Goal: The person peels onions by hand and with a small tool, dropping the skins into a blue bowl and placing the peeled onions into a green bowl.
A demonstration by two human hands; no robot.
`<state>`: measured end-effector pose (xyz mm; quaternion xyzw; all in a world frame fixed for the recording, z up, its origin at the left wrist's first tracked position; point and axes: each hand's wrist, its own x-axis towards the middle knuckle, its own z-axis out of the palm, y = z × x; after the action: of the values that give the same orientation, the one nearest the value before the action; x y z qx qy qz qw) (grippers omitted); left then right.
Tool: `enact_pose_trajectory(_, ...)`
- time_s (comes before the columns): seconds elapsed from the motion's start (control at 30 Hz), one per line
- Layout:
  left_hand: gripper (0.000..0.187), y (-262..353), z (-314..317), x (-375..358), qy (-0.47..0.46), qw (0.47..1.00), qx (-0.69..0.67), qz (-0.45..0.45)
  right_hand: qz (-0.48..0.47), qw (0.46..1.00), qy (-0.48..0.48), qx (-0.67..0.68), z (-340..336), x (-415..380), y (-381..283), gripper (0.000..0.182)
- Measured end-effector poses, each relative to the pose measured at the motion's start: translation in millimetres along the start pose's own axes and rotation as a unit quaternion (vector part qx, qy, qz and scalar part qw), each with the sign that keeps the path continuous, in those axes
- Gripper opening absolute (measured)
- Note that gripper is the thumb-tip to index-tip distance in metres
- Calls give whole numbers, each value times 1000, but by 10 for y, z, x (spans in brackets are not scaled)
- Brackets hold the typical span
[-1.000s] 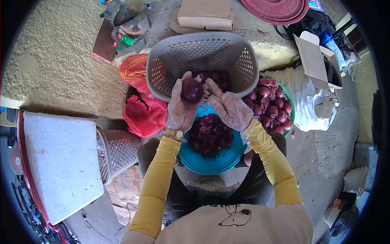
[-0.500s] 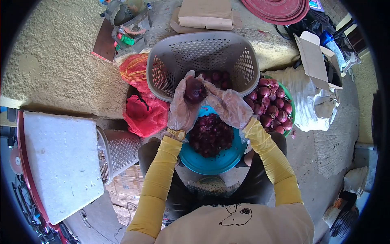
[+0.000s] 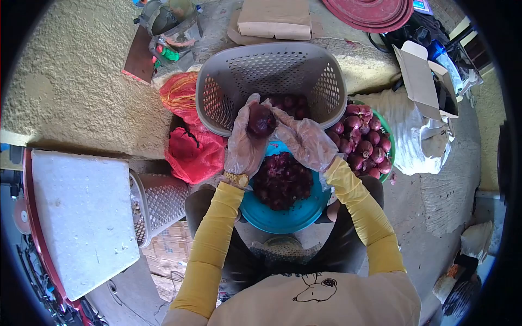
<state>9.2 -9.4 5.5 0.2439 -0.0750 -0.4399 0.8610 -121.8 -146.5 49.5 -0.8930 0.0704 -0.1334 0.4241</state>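
Note:
In clear plastic gloves, my left hand (image 3: 243,142) is closed round a dark red onion (image 3: 261,120) at the near rim of the grey-brown basket (image 3: 266,54). My right hand (image 3: 309,140) has its fingertips against the onion's right side; whether they grip anything small is hidden. Inside the basket lie several red onions (image 3: 291,103). Below my hands a blue basin (image 3: 277,221) holds a heap of dark red onion skins (image 3: 283,182). On the right, a green-rimmed tub (image 3: 388,142) is full of red onions with papery skins.
Left of the basket sits a red mesh sack (image 3: 196,152). A white foam board (image 3: 81,217) and a second perforated basket (image 3: 160,201) stand farther left. A white sack (image 3: 416,133) and an open carton (image 3: 421,81) are at right; a flat cardboard box (image 3: 274,19) lies behind.
The onion has turned slightly in my left hand. My hands are otherwise almost where they were.

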Motion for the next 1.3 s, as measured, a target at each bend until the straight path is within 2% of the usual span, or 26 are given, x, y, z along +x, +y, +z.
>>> enact_pose_trajectory(0.4,50,-2,35,-7,-20,1000,10,10,27,1000,-7,-1,14,-4,5,60)
enact_pose_trajectory(0.47,50,-20,66,-15,-10,1000,23,17,30,996,-15,77,-22,-5,-75,62)
enact_pose_trajectory(0.6,51,-35,127,-34,7,999,48,20,5,994,8,105,136,-35,117,65)
enact_pose_trajectory(0.67,52,-22,155,-47,3,998,52,19,12,993,-35,110,65,-37,119,68)
enact_pose_trajectory(0.8,53,8,203,-68,-18,997,70,20,-16,995,-23,100,136,-45,190,70)
enact_pose_trajectory(0.9,53,1,186,-63,-23,996,87,27,-32,987,-17,159,172,-53,187,71)
enact_pose_trajectory(1.2,56,-4,149,-72,-13,996,82,26,-24,992,-20,120,154,-62,170,73)
enact_pose_trajectory(1.3,55,-16,119,-50,-11,997,80,18,13,988,-38,152,148,-74,144,73)
